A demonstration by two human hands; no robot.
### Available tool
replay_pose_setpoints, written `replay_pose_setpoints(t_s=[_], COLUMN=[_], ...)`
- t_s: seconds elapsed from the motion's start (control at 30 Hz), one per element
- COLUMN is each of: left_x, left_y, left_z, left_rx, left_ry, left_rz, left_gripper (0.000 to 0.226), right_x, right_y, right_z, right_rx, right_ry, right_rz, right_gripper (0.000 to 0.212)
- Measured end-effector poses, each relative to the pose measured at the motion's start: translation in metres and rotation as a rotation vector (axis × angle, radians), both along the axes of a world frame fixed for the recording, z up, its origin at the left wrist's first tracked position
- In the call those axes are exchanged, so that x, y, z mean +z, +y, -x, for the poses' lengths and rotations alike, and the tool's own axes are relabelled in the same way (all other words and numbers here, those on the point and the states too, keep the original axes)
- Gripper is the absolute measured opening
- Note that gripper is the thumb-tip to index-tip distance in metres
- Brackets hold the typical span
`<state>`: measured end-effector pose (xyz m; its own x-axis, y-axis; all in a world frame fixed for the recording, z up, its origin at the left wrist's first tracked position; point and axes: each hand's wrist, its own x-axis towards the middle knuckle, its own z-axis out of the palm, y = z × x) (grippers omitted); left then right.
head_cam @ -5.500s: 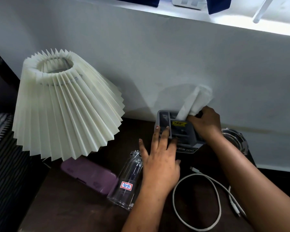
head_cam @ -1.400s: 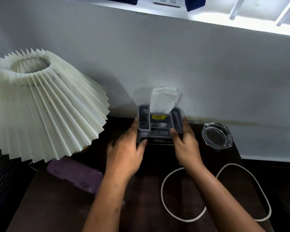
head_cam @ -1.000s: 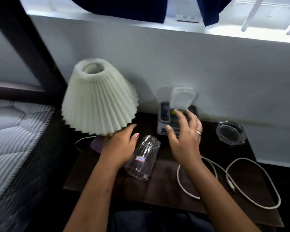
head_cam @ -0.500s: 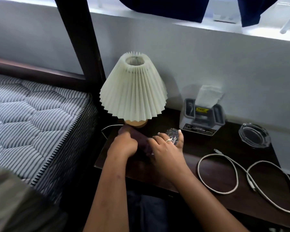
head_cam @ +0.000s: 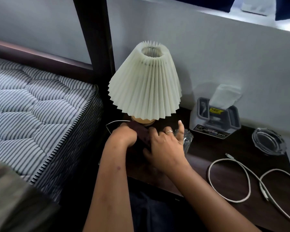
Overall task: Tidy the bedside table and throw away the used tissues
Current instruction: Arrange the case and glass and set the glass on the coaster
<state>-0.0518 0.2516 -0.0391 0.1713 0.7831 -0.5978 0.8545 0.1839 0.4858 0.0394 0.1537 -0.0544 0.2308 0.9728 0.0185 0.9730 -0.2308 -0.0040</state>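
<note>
both arms reach to the surface's (head_cam: pixel 224 174) left edge; left hand (head_cam: pixel 124 136) curled around a dark purple case (head_cam: pixel 143 133), right hand (head_cam: pixel 166 146) loosely open beside it, forefinger raised.

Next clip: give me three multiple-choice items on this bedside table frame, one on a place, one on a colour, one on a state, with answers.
1. Where is the glass ashtray?
A. Under the lamp
B. Right of the tissue holder
C. On the mattress

2. What colour is the cable?
A. White
B. Red
C. Black

3. How does the lamp stand?
A. Tipped over
B. Upside down
C. Upright

Answers: B, it sits past the tissue holder near the table's right end; A, its loops show white on the dark table; C, its shade opening faces up.
</note>
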Motion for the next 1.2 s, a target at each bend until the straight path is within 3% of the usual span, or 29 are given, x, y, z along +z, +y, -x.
replay_pose_setpoints(t_s=[0.17,0.37,0.63,0.8,0.93,1.07,1.2], left_x=[0.006,0.013,0.016,0.013,0.009,0.002,-0.010], left_y=[-0.001,-0.013,-0.031,-0.047,-0.050,-0.050,-0.051], left_z=[0.007,-0.004,-0.030,-0.052,-0.063,-0.066,-0.069], left_rx=[0.122,0.065,-0.176,-0.333,-0.389,-0.447,-0.491], left_ry=[-0.139,-0.256,-0.289,-0.305,-0.295,-0.242,-0.142], left_rz=[-0.068,-0.020,0.036,0.001,-0.085,-0.097,-0.054], left_gripper=[0.046,0.042,0.048,0.083,0.079,0.074,0.083], right_x=[0.012,0.025,0.026,0.017,0.009,0.004,0.009], right_y=[-0.010,-0.028,-0.042,-0.051,-0.057,-0.052,-0.038], right_z=[0.005,-0.017,-0.060,-0.068,-0.067,-0.073,-0.079], right_rx=[-0.062,-0.372,-0.723,-0.848,-0.793,-0.712,-0.698], right_ry=[0.099,0.399,0.997,1.437,1.763,1.829,1.767], right_rz=[-0.132,-0.199,-0.330,-0.273,-0.342,-0.399,-0.459], right_gripper=[0.043,0.033,0.053,0.036,0.023,0.032,0.029])
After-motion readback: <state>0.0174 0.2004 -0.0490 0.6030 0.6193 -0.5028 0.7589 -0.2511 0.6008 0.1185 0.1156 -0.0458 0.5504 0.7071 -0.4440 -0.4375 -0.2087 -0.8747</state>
